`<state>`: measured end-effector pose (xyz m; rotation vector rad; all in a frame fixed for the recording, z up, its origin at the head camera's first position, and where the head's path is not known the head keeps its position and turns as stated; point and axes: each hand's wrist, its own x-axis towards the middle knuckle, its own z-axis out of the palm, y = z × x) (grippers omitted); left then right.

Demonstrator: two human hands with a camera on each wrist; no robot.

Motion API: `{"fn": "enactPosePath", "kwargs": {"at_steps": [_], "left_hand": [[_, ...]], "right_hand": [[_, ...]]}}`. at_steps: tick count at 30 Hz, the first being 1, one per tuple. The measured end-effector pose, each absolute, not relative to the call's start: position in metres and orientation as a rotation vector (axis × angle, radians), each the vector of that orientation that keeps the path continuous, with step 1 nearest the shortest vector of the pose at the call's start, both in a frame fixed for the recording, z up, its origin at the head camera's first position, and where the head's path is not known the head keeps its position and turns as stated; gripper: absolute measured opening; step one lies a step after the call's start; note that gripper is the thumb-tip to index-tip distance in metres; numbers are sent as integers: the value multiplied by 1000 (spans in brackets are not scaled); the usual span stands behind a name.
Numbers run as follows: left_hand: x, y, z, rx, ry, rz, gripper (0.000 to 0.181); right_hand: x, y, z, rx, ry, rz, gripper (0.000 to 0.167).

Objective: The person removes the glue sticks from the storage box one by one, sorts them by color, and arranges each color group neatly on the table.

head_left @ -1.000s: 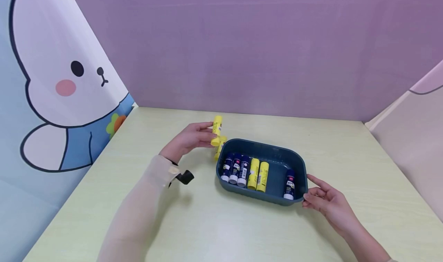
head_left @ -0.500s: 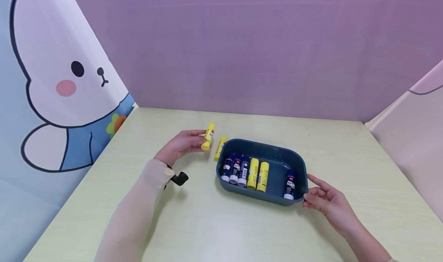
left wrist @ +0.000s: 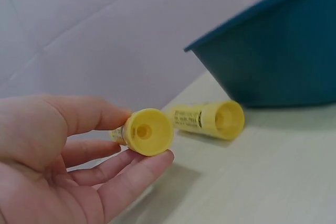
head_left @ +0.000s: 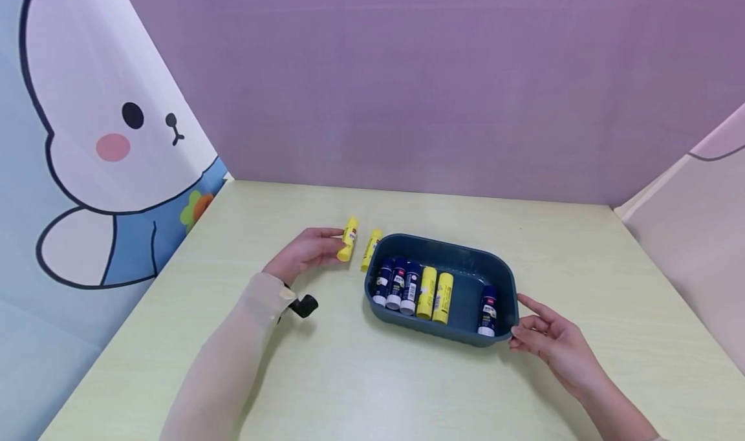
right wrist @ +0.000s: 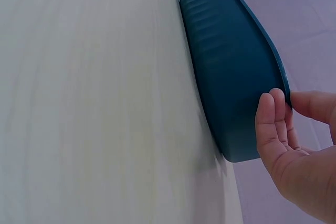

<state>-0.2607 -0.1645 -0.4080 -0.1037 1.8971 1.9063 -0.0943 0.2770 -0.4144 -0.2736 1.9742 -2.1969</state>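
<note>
My left hand (head_left: 308,252) pinches a yellow glue stick (head_left: 348,239) between thumb and fingers, left of the dark teal bin (head_left: 465,250). In the left wrist view the end of that held stick (left wrist: 150,132) faces the camera. A second yellow stick (head_left: 371,249) lies on the table against the bin's left side. Several dark blue sticks (head_left: 411,288) and two yellow sticks (head_left: 427,292) lie inside the bin; one blue stick (head_left: 487,310) is apart at its right end. My right hand (head_left: 555,347) grips the bin's right rim, thumb and fingers on either side of the wall (right wrist: 236,72).
The pale table (head_left: 372,389) runs back to a purple backdrop (head_left: 431,92). A cartoon-printed cloth (head_left: 75,247) hangs at the left, and a pale cloth (head_left: 704,234) at the right. A black strap piece (head_left: 305,306) sticks out from my left wrist.
My left hand has moved left and toward me with the yellow stick, away from the one beside the bin, and has come lower. My right hand and the bin have stayed in place.
</note>
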Motion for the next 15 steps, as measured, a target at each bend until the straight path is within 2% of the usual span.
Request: {"fn": "enactPosePath", "kwargs": {"at_steps": [15], "left_hand": [[-263, -164, -414, -168, 2060, 1795, 64]], "right_hand": [[-92, 277, -413, -271, 1978, -2206, 59]]}}
